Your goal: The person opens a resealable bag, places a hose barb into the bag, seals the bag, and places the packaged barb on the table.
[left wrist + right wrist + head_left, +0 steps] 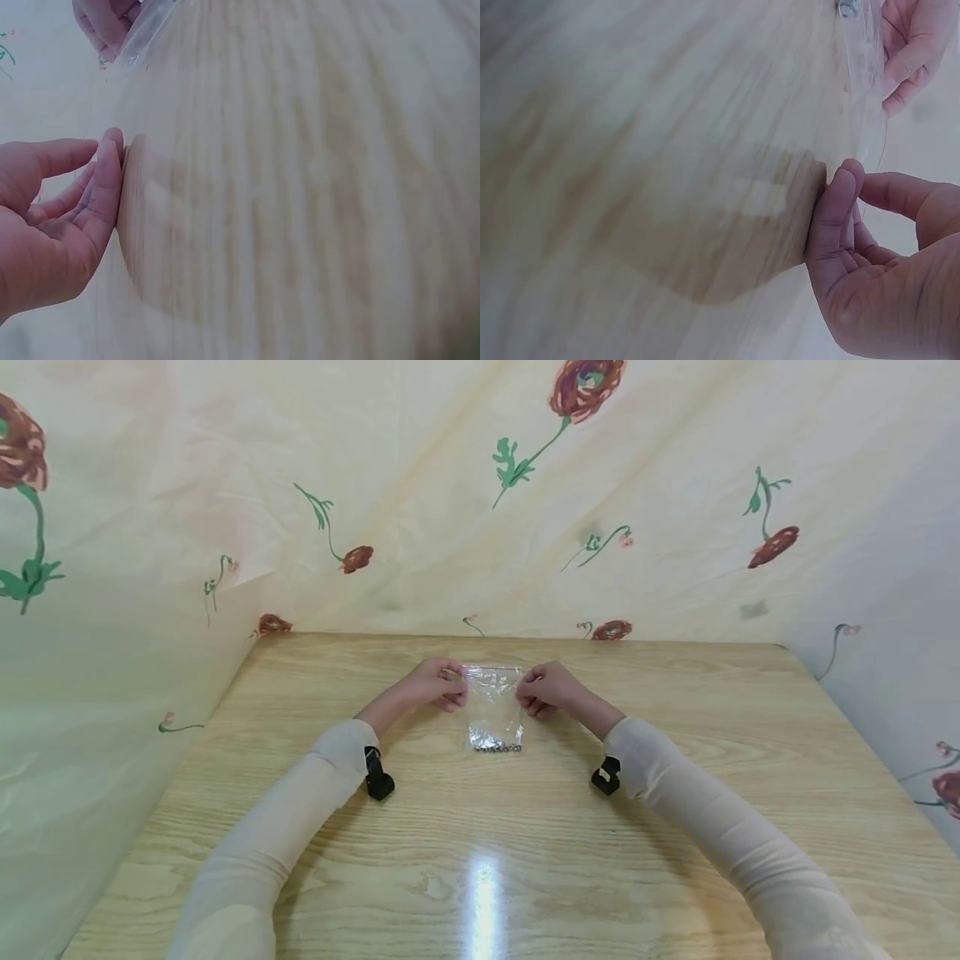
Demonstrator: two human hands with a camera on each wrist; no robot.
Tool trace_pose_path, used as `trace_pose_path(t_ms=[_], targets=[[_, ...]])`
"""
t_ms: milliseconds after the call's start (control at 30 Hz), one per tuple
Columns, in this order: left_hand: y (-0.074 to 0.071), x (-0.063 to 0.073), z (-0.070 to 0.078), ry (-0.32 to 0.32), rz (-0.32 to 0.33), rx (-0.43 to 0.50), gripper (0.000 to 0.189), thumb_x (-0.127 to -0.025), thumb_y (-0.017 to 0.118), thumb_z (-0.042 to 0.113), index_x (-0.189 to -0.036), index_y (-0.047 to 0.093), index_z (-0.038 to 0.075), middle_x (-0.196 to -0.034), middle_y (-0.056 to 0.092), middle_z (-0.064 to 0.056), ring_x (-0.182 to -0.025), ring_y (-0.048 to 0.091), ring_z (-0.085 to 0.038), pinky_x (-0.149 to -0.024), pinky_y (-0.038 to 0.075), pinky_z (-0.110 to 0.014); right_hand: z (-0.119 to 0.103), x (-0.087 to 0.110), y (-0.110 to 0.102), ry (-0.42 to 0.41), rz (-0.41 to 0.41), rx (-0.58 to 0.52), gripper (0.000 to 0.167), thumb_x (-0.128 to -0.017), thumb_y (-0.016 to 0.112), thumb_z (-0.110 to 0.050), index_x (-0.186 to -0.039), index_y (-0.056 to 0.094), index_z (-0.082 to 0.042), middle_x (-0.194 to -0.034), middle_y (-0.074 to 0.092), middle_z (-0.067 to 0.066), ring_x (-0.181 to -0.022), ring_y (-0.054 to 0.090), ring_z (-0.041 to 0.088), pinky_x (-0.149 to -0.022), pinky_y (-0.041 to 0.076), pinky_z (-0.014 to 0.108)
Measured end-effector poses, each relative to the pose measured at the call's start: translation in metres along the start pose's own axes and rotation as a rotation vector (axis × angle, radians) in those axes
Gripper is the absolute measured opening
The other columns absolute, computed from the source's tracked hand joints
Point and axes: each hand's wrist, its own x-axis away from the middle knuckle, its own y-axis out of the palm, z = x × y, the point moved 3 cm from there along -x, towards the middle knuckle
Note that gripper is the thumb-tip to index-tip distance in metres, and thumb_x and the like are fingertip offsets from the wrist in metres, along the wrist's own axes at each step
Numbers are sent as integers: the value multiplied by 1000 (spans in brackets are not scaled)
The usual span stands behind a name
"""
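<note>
A small clear zip bag (492,706) lies toward the back of the wooden table, with a reddish line along its top edge. A row of small shiny metal pieces (498,748) has gathered at its bottom, nearest the person. The left hand (438,683) pinches the bag's left edge near the top. Opposite it, the right hand (553,687) pinches the right edge at about the same height. In the right wrist view, thumb and forefinger of the right hand (877,247) meet at the film, and one metal piece (848,8) shows at the top.
The wood-grain table (420,877) reaches back to a floral cloth (435,510) that hangs behind it and along both sides. Each wrist wears a black strapped device, the left one (379,783) and the right one (606,777). Light glares on the front of the tabletop.
</note>
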Motion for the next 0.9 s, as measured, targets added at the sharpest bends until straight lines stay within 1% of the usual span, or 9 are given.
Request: trace_pose_path(t_ms=[200, 433, 733, 900], targets=[[-2, 1, 3, -18, -23, 3, 38, -99, 60, 2, -134, 49, -6, -90, 67, -8, -72, 68, -12, -64, 58, -23, 1, 1, 0, -1, 11, 1, 20, -96, 61, -9, -108, 62, 6, -73, 64, 3, -59, 61, 11, -56, 53, 24], [-7, 3, 2, 0, -55, 2, 43, -98, 61, 2, -138, 47, -6, -90, 69, -7, -73, 69, -11, -65, 58, -23, 5, -3, 0, 4, 17, -19, 17, -94, 62, -8, -107, 61, 3, -71, 64, 2, -58, 61, 11, -55, 52, 24], [-12, 4, 2, 7, -77, -1, 46, -97, 63, 1, -140, 47, -3, -92, 68, -4, -78, 68, -12, -66, 58, -24, 5, -2, -2, -16, 4, -39, 24, -94, 64, -7, -114, 59, 5, -75, 67, 3, -60, 61, 11, -56, 53, 24], [-12, 5, 2, 9, -91, 1, 48, -97, 63, 1, -141, 46, -3, -92, 68, -4, -79, 68, -12, -66, 57, -24, 7, -3, -4, -34, 5, -62, 33, -93, 68, -5, -123, 58, 6, -78, 69, 4, -63, 63, 11, -58, 55, 23]])
